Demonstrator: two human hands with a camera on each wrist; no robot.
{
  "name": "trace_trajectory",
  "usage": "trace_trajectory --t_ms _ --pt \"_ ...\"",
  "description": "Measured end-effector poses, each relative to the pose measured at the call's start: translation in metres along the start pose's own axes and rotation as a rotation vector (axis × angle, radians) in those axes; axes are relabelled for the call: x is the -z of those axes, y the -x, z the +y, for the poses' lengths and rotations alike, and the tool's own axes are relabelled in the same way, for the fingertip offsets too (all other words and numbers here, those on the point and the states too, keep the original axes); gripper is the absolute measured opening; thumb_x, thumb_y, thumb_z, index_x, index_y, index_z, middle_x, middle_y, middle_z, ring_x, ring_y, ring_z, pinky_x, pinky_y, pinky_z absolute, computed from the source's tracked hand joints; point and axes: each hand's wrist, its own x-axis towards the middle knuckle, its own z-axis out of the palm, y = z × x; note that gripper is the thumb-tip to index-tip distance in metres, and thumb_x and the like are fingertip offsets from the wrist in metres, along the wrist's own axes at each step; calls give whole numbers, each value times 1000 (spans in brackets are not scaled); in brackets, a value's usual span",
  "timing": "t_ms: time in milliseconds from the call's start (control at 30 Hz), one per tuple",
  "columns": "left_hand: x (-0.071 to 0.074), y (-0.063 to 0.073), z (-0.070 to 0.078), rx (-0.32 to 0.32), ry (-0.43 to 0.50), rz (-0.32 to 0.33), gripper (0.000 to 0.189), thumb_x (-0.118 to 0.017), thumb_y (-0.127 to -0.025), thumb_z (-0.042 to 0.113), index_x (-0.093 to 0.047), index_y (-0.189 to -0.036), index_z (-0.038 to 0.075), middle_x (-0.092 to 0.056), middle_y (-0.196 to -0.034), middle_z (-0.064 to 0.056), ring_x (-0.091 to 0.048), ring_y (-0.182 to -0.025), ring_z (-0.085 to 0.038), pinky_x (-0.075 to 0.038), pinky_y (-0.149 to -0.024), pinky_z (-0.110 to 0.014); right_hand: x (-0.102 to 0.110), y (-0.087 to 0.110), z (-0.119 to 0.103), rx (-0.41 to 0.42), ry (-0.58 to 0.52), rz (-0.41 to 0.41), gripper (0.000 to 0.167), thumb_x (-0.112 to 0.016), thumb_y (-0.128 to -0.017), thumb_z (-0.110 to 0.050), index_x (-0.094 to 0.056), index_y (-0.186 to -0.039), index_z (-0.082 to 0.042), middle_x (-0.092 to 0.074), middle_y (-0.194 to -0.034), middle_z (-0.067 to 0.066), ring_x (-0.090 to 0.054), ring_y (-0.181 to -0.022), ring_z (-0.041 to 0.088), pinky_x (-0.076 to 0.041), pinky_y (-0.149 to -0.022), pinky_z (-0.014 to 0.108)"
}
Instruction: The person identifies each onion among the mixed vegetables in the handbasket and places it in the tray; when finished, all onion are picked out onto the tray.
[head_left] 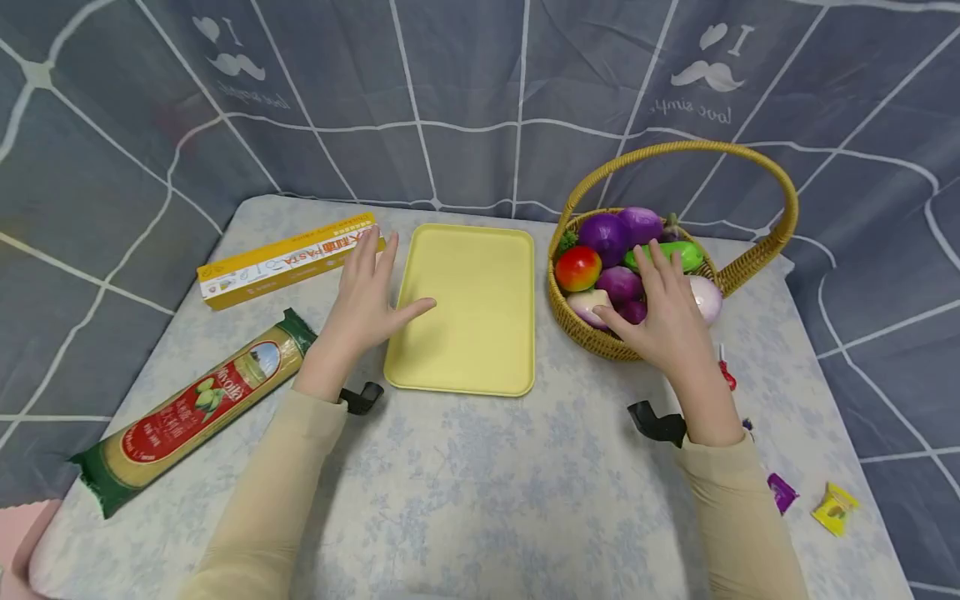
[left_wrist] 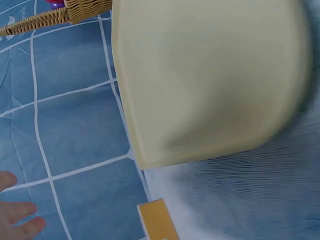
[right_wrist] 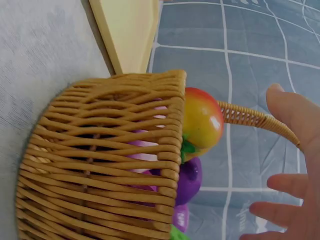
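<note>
My left hand point(head_left: 365, 302) is held over the cloth with fingers spread, between a yellow pasta box point(head_left: 262, 265) and a pale yellow tray point(head_left: 468, 308). Its fingertips overlap the box's end in the head view, and nothing is in its grasp. Over the near right side of a wicker basket point(head_left: 573, 325), my right hand point(head_left: 666, 317) hangs with fingers apart, holding nothing. The basket contains a red-and-yellow fruit point(right_wrist: 201, 120), several purple vegetables point(head_left: 604, 237), a green pepper point(head_left: 686, 255) and a whitish one point(head_left: 588, 307). Part of the contents is hidden behind the right hand.
A long bag of spaghetti point(head_left: 187, 408) with green ends lies at the left. The basket's tall handle point(head_left: 678, 148) arches up at the back right. Near the right edge are a purple wrapped candy point(head_left: 782, 492) and a yellow one point(head_left: 834, 508). A grey curtain point(head_left: 465, 92) hangs behind.
</note>
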Motion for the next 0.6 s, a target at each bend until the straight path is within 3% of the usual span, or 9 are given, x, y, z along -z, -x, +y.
trace_trajectory --t_ms 267,400,600 --pt "-8 9 -14 88 165 -52 94 -64 -92 49 -12 -159 10 -1 -166 -16 -3 -150 -44 -16 -116 -67 -2 -5 5 -42 -64 -23 92 -66 -89 -52 -21 -158 -11 -17 -164 16 -21 -149 40 -25 -113 66" --pt "-16 8 -21 115 233 -89 84 -59 -96 45 -17 -158 8 -9 -163 -23 -8 -150 -44 -17 -116 -66 0 -21 6 -75 -116 -4 87 -64 -91 -51 -25 -156 -9 -24 -162 17 -26 -147 40 -26 -115 63" --pt "-25 3 -31 216 423 -158 70 -55 -101 32 -21 -157 7 -18 -161 -21 -26 -146 -41 -34 -114 -56 6 -54 10 -167 -302 -6 81 -60 -93 -51 -29 -156 -10 -34 -156 18 -32 -143 38 -25 -118 57"
